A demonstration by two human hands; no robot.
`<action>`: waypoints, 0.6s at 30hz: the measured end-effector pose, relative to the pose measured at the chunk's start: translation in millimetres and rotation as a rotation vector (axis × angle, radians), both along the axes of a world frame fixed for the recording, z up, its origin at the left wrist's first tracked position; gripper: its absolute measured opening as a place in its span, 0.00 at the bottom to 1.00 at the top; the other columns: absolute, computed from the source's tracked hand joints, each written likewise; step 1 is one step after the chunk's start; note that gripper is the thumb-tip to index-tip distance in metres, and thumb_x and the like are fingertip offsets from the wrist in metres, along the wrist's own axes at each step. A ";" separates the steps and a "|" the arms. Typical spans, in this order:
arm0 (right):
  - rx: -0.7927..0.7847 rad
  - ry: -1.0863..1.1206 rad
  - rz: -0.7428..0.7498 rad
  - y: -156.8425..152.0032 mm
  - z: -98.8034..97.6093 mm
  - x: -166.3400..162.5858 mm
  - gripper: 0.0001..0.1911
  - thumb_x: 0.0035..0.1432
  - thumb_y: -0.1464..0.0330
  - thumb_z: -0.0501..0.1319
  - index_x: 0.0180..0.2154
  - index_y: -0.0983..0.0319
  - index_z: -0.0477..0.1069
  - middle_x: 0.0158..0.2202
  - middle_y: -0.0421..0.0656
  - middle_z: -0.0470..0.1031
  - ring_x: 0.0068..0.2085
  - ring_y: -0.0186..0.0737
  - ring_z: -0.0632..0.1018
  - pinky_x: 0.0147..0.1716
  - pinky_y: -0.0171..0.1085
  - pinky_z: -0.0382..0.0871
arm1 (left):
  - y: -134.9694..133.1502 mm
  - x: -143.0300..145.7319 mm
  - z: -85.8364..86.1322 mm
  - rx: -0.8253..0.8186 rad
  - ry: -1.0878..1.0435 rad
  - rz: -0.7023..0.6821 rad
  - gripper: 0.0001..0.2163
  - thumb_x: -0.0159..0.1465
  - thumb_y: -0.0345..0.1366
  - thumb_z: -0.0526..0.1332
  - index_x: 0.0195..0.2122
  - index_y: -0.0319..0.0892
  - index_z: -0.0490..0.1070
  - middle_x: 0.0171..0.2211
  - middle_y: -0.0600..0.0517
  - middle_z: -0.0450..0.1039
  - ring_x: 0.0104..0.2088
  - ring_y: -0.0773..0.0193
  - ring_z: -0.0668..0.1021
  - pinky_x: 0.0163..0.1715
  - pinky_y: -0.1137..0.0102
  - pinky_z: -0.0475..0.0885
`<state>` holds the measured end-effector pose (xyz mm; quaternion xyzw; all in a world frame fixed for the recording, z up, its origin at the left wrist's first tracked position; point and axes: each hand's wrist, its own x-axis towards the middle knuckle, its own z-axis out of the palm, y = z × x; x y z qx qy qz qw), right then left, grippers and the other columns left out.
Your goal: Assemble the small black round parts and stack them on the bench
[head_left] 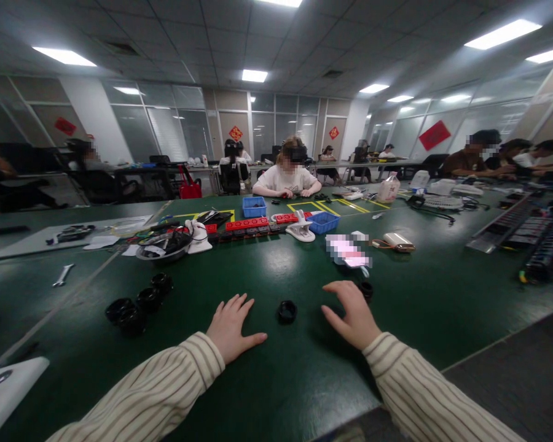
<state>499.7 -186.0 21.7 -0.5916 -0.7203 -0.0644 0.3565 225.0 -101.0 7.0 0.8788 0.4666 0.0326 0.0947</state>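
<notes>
My left hand (pixel 233 327) lies flat on the green table (pixel 286 393), fingers stretched out, holding nothing. My right hand (pixel 352 313) hovers just above the table with fingers loosely curved and apart, also holding nothing. Between the two hands sits a small black ring-shaped part (pixel 287 311), touched by neither hand. Another small black part (pixel 366 289) lies just beyond my right hand's fingertips. Both arms wear striped cream sleeves.
Several black ring parts (pixel 136 302) cluster at the left, with a wrench (pixel 63 274) further left. Beyond are a bowl of cables (pixel 163 245), red and black strips (pixel 249 226), blue bins (pixel 254 207) and a white clamp (pixel 299 228). A person sits opposite; others work at the sides.
</notes>
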 end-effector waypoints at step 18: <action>-0.301 -0.084 0.095 37.0 -15.0 -64.9 0.19 0.52 0.71 0.55 0.48 0.62 0.65 0.46 0.46 0.69 0.47 0.43 0.68 0.47 0.40 0.61 | -1.7 -1.8 1.1 0.010 -0.031 -0.009 0.39 0.52 0.60 0.54 0.58 0.39 0.55 0.60 0.42 0.52 0.59 0.47 0.54 0.56 0.49 0.48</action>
